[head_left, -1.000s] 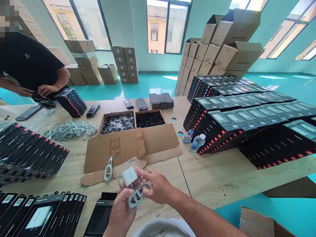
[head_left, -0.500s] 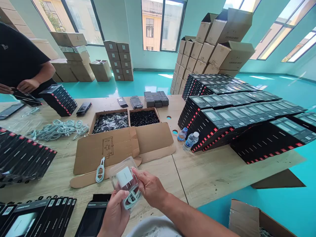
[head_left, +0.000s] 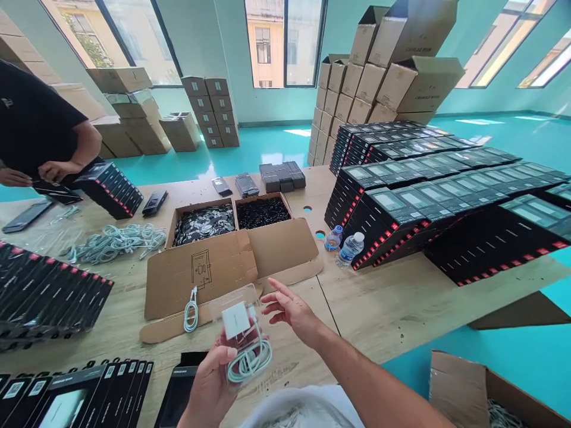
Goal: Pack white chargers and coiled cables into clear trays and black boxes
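Observation:
My left hand point(head_left: 212, 377) grips a clear plastic tray point(head_left: 250, 293) from its lower left side. In the tray lie a white charger plug point(head_left: 236, 321) and a coiled white cable point(head_left: 250, 361). Just right of the tray, my right hand point(head_left: 292, 309) hovers with its fingers spread, holding nothing. Behind the tray, another coiled white cable point(head_left: 191, 312) rests at the edge of a flattened cardboard piece point(head_left: 173, 279) with a line drawing on it. A black box point(head_left: 177, 389) lies on the table left of my left hand.
Two water bottles point(head_left: 350, 249) stand before stacked black boxes point(head_left: 392, 217) on the right. Open cartons of small dark parts point(head_left: 263, 212) sit behind the cardboard. A heap of white cables point(head_left: 118, 244) lies left. Across the table, a person point(head_left: 44, 125) handles a black item.
My right hand has let go of the tray's right side, and its fingers have spread. The tray stays in my left hand, its coiled cable now more fully visible. The view has shifted slightly.

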Demonstrator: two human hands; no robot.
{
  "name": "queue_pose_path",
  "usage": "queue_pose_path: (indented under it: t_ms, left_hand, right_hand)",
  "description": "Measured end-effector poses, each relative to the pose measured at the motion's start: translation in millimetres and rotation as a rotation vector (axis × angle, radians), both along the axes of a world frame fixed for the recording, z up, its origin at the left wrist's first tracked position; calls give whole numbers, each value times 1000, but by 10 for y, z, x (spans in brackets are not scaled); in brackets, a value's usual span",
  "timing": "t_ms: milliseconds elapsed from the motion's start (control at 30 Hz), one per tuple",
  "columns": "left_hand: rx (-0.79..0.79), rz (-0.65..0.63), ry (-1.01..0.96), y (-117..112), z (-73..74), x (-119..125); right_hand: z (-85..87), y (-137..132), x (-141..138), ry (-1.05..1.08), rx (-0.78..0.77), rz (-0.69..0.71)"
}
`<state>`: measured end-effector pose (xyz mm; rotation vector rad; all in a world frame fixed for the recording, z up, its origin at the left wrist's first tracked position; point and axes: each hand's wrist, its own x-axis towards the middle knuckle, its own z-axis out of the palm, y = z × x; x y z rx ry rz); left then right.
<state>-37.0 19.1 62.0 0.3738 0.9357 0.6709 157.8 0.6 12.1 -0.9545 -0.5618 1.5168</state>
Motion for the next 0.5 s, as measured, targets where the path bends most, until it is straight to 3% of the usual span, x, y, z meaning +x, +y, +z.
queue_pose_path:
  t_ms: [167, 300, 367, 433, 500]
  left_hand:
    - [-27, -132, -37, -87, -103, 91]
    - [47, -183, 76, -39, -252, 32]
    - [186, -131, 348, 60, -423, -163]
    - [418, -86, 824, 168, -671, -478]
    - [668, -154, 1289, 240, -969, -852]
  right_hand:
    - [38, 170, 31, 21, -7, 90]
    - [-61, 193, 66, -35, -101, 141]
    - [-159, 164, 125, -3, -167, 82]
    - [-265, 121, 200, 17, -215, 20]
    - [-357, 78, 274, 33, -255, -32]
